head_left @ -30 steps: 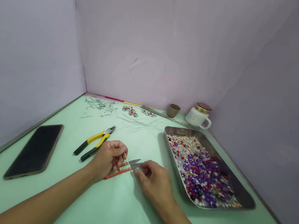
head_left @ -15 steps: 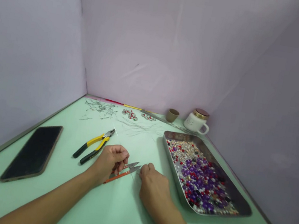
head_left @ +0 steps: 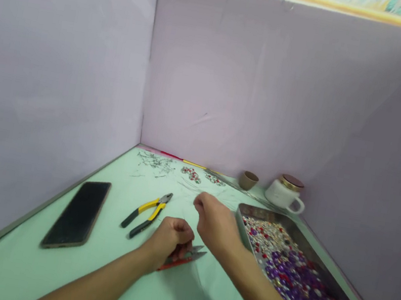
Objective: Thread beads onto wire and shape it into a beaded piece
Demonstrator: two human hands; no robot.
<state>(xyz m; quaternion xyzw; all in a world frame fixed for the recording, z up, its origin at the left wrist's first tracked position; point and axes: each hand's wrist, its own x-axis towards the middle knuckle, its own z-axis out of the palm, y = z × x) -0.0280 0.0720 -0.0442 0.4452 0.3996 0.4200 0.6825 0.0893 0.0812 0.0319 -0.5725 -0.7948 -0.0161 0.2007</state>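
My left hand (head_left: 169,241) rests on the green table with its fingers curled shut, pinching something thin that I cannot make out. It lies over the red-handled thread snips (head_left: 186,259), whose blades stick out to its right. My right hand (head_left: 215,224) is raised above the table further back, fingers closed in a pinch; a fine wire may run from it, too thin to be sure. Yellow-handled pliers (head_left: 147,208) lie just left of my left hand.
A steel tray (head_left: 251,212) of purple, red and silver beads sits at the right. A black phone (head_left: 77,214) lies at the left. At the back are wire pieces (head_left: 154,161), small bead clusters (head_left: 192,173), a brown cup (head_left: 248,180) and a white lidded mug (head_left: 285,192). Lilac walls enclose the table.
My right hand has lifted from beside the snips and moved back, away from my left hand. My head has tilted up and turned, so the table sits lower in view.
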